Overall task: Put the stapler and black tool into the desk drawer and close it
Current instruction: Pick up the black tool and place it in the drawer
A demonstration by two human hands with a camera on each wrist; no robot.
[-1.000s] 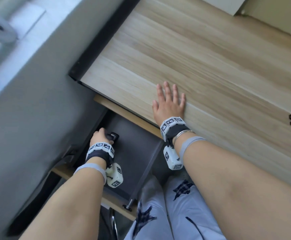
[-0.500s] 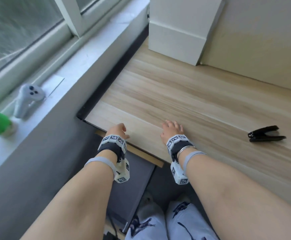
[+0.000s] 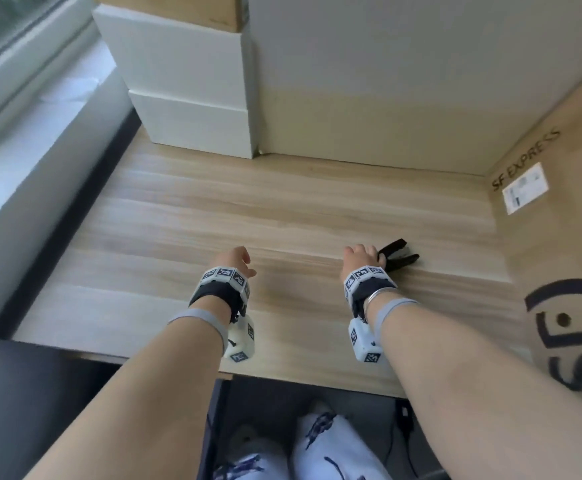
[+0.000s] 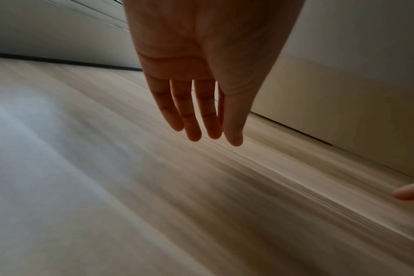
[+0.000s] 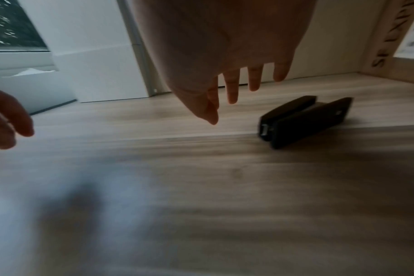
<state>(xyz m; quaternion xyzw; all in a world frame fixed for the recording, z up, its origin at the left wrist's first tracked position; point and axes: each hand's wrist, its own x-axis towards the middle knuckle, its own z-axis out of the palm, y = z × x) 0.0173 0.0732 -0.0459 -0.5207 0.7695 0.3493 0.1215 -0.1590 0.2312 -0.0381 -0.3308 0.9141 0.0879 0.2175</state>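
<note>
Your right hand (image 3: 360, 258) hovers right over the black hinged stapler (image 5: 305, 121) lying on the light wood-grain bench (image 3: 282, 209), fingers (image 5: 232, 89) straight, grip released and not touching it as far as the wrist view shows; your left hand (image 3: 236, 261) hangs loose over bare bench, holding nothing; white boxes (image 3: 185, 88) sit stacked at the back.

One black stapler (image 5: 305, 121) on the worktop (image 3: 282, 209), two hands, two stacked white boxes (image 3: 192, 98), one cardboard box (image 3: 566, 271).
</note>
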